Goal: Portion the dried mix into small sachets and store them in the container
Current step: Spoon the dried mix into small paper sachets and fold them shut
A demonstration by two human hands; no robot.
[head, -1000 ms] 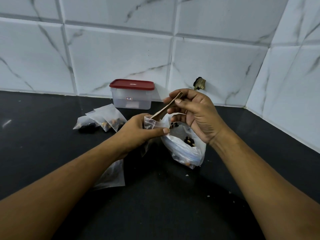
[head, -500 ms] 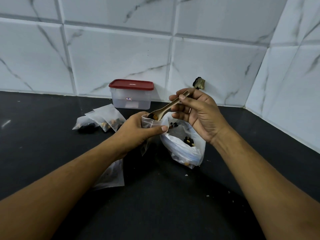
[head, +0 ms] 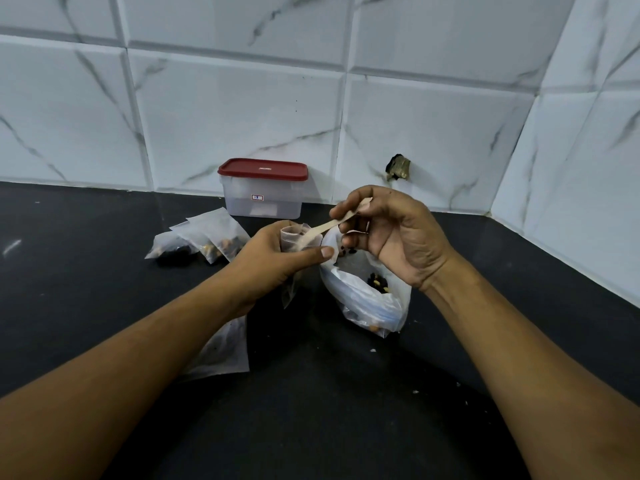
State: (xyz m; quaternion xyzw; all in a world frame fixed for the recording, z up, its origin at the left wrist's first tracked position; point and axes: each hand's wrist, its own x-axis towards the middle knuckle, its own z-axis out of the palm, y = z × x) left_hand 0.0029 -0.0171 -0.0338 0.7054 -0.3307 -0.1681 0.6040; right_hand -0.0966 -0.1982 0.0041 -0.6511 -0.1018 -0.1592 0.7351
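Note:
My left hand (head: 277,259) grips a small clear sachet (head: 292,235) upright, its mouth open at the top. My right hand (head: 388,237) pinches the handle of a pale wooden spoon (head: 329,226), whose bowl dips down into the sachet's mouth. Just right of the sachet sits the large clear bag of dried mix (head: 367,299), open, with dark and tan pieces inside. Three filled sachets (head: 207,242) lie in a pile to the left. The clear container (head: 263,199) with its red lid on stands at the back by the wall.
Flat empty sachets (head: 225,351) lie under my left forearm on the black counter (head: 86,289). White marble tiles form the wall behind and to the right. A dark hole (head: 398,167) breaks the tile near the corner. Small crumbs dot the counter at the right.
The spoon's bowl has tipped from level at the sachet's rim down into its mouth. My right hand lowered slightly. My left hand kept the sachet in place.

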